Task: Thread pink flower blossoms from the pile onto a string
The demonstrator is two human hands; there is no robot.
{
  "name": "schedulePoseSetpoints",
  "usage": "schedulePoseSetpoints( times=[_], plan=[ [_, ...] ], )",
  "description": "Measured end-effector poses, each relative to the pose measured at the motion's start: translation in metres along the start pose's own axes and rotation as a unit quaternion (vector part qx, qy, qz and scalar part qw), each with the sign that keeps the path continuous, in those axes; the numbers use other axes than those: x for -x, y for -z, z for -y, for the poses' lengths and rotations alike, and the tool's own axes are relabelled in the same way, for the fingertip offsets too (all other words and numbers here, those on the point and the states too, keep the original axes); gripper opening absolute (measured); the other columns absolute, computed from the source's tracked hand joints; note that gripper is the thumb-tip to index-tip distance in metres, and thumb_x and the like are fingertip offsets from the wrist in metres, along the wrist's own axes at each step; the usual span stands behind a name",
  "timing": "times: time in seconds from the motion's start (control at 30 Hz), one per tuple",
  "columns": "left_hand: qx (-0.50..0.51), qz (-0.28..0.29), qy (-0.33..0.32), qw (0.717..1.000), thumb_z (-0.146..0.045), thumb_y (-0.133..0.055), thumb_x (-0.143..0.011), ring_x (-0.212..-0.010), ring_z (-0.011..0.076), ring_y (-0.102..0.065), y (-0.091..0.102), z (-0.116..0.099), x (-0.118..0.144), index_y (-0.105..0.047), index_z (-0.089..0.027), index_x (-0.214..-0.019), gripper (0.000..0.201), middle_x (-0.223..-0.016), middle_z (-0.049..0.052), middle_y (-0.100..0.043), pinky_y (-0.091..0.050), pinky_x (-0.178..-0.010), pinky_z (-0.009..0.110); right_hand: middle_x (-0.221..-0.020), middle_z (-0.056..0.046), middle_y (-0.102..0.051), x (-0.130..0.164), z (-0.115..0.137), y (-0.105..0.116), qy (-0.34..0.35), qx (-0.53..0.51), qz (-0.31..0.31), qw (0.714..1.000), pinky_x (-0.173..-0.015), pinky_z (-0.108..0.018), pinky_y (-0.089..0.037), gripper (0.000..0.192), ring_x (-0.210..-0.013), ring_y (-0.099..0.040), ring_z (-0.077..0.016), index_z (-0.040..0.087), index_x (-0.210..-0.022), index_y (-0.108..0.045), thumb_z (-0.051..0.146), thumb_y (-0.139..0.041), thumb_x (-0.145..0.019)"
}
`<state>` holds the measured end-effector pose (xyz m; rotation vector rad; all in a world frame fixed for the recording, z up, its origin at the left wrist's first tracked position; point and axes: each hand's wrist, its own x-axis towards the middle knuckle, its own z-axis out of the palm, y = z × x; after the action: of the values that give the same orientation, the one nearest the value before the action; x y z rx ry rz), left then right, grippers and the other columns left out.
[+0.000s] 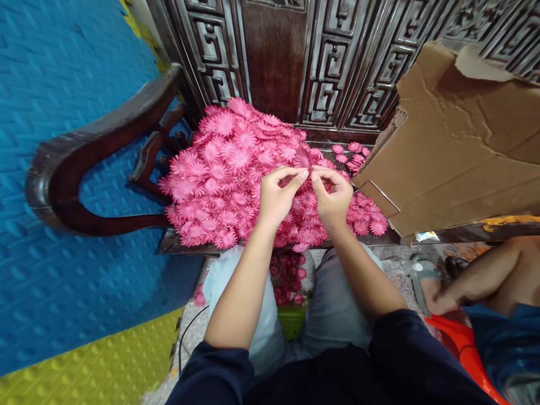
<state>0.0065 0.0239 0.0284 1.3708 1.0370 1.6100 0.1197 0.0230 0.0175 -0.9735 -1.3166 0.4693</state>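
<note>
One head-worn camera, looking forward and steeply down at close range.

It sits above the person's lap and faces a dark carved wooden seat [185,239]. The two-handed grip lies near the picture's centre, with pink paper flowers [223,174] heaped just beyond and left of it, a torn cardboard box [455,152] to its right, and blue floor mats [63,281] far to its left.

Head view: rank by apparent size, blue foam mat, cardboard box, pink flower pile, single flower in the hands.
1. blue foam mat, though it is cut off by the frame
2. cardboard box, partly cropped
3. pink flower pile, close to the box in apparent size
4. single flower, smallest by far
</note>
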Motion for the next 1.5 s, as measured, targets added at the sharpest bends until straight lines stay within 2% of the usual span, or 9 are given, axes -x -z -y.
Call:
schedulePoseSetpoints(
  times=[0.33,0.6,0.7,0.87,0.97,1.2,1.33,1.5],
  plan=[
    [-0.025,-0.008,-0.004,1.000,-0.028,-0.073,-0.070,-0.077,0.0131,-0.066,0.001,0.001,0.000,-0.073,-0.020,-0.076,0.010,-0.081,0.002,-0.073,-0.051,-0.075,0.027,-0.088,-0.004,-0.073,0.001,0.005,0.000,0.010,0.020,0.002,1.000,-0.082,-0.037,-0.053,0.009,-0.086,-0.068,-0.0170,0.020,-0.074,-0.066,0.027,-0.061,-0.078],
    [0.060,0.009,0.045,0.997,-0.028,-0.074,-0.068,-0.080,0.0136,-0.067,0.001,0.006,-0.002,-0.074,-0.022,-0.075,0.010,-0.082,0.001,-0.074,-0.052,-0.080,0.027,-0.088,-0.004,-0.073,0.002,0.004,0.000,0.017,0.013,-0.004,1.000,-0.075,-0.033,-0.053,0.008,-0.084,-0.067,-0.0154,0.019,-0.076,-0.066,0.024,-0.061,-0.079],
    [0.059,0.012,0.058,0.996,-0.029,-0.074,-0.068,-0.080,0.0135,-0.066,0.001,0.006,-0.001,-0.073,-0.021,-0.076,0.011,-0.083,0.002,-0.074,-0.052,-0.080,0.028,-0.089,-0.004,-0.073,0.003,0.004,-0.001,0.011,0.007,-0.006,1.000,-0.072,-0.032,-0.053,0.008,-0.083,-0.067,-0.0152,0.019,-0.077,-0.065,0.026,-0.060,-0.079],
    [0.023,0.016,0.043,0.999,-0.030,-0.075,-0.067,-0.077,0.0129,-0.065,0.003,0.006,0.000,-0.074,-0.021,-0.082,0.017,-0.084,0.002,-0.073,-0.051,-0.076,0.027,-0.088,-0.004,-0.073,0.003,0.004,0.000,0.015,0.014,-0.004,1.000,-0.074,-0.033,-0.053,0.009,-0.084,-0.067,-0.0156,0.019,-0.076,-0.065,0.027,-0.061,-0.079],
    [0.011,0.010,0.034,0.999,-0.029,-0.075,-0.067,-0.078,0.0132,-0.065,0.004,0.007,-0.001,-0.074,-0.022,-0.080,0.015,-0.084,0.002,-0.073,-0.050,-0.076,0.027,-0.088,-0.004,-0.073,0.002,0.004,0.000,0.018,0.017,0.001,1.000,-0.074,-0.033,-0.053,0.008,-0.084,-0.067,-0.0155,0.019,-0.076,-0.066,0.025,-0.061,-0.079],
    [0.038,0.022,0.039,0.998,-0.028,-0.072,-0.070,-0.078,0.0136,-0.065,0.005,0.006,-0.001,-0.073,-0.021,-0.078,0.011,-0.083,0.002,-0.073,-0.050,-0.077,0.027,-0.088,-0.004,-0.073,0.002,0.004,0.000,0.020,0.010,0.003,1.000,-0.072,-0.032,-0.053,0.007,-0.083,-0.067,-0.0150,0.019,-0.076,-0.066,0.023,-0.060,-0.079],
    [-0.046,0.006,-0.023,0.999,-0.027,-0.068,-0.074,-0.071,0.0117,-0.061,0.003,-0.001,0.001,-0.072,-0.020,-0.075,0.008,-0.076,0.001,-0.070,-0.048,-0.069,0.025,-0.087,-0.003,-0.073,0.002,0.004,0.000,0.021,0.012,0.001,1.000,-0.073,-0.032,-0.053,0.007,-0.083,-0.067,-0.0148,0.020,-0.076,-0.066,0.023,-0.061,-0.078],
    [-0.185,-0.032,-0.115,0.975,-0.021,-0.064,-0.075,-0.063,0.0110,-0.053,0.001,-0.005,0.003,-0.068,-0.018,-0.069,0.008,-0.066,-0.001,-0.062,-0.043,-0.065,0.026,-0.087,-0.005,-0.073,0.002,0.003,-0.001,0.024,0.018,0.002,1.000,-0.073,-0.031,-0.052,0.007,-0.083,-0.067,-0.0150,0.019,-0.076,-0.066,0.022,-0.060,-0.079]
  ],
)
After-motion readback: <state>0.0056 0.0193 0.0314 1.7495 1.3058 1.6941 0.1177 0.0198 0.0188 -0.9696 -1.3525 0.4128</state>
